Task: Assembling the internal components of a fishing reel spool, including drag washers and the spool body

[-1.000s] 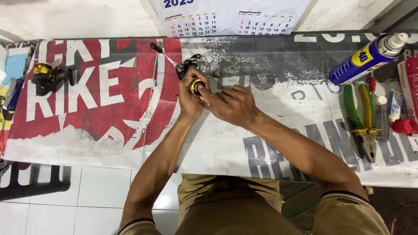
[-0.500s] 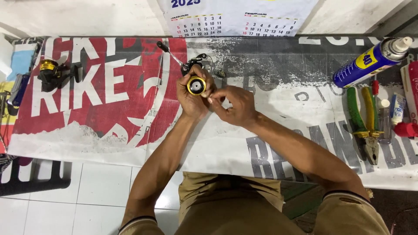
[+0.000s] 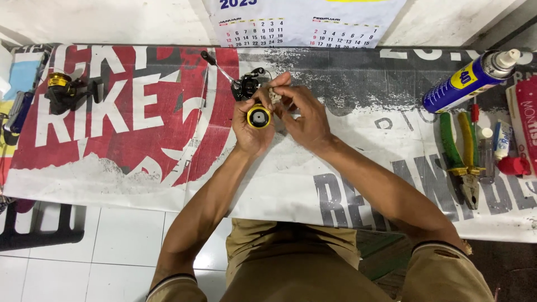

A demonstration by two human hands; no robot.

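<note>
1. Left hand (image 3: 250, 127) wraps around a black fishing reel with a yellow spool (image 3: 254, 106), fingers clamped on its body; yellow spool faces the camera.
2. The reel is held up just above the bench, centre of the view, over the printed banner (image 3: 140, 145) that covers the table. Its thin crank handle (image 3: 217, 67) sticks out up and left, black knob at the tip.
3. Right hand (image 3: 302, 114) sits right beside the left, fingertips pinched together at the top of the reel, touching it. A small pale bit shows between the fingers; too small to tell what it is.
4. Both forearms come up from the bottom of the view; tan sleeves at the elbows.
5. Second reel, black with a gold spool (image 3: 64, 89), lies on the banner far left, well apart from the hands.
6. Blue and yellow spray can (image 3: 467, 78) lies tilted at the far right.
7. Pliers with green and yellow grips (image 3: 461, 154) lie below the can, with a small white tube (image 3: 502, 140) and a red piece (image 3: 514, 165) just beside them.
8. Wall calendar (image 3: 305, 22) hangs at the top behind the bench.
</note>
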